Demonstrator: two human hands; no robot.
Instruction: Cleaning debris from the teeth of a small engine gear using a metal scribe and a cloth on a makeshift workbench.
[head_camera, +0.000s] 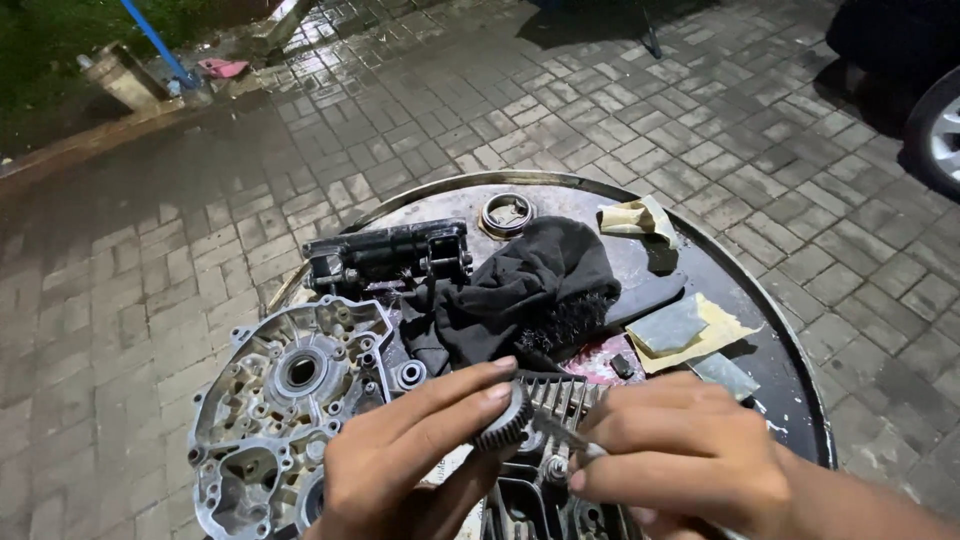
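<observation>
My left hand (400, 450) pinches a small toothed gear (508, 420) between thumb and fingers, holding it above a finned engine part (565, 400). My right hand (680, 450) grips a thin metal tool (560, 435) whose tip touches the gear. Both hands hover over the near side of a round metal drum top (770, 350).
A silver crankcase half (270, 410) lies at the left. Behind it sit a black metal part (390, 255), a dark cloth (530, 285), a metal ring (505, 213) and sandpaper scraps (685, 330). Wet paving bricks surround the drum; a car wheel (940, 130) is far right.
</observation>
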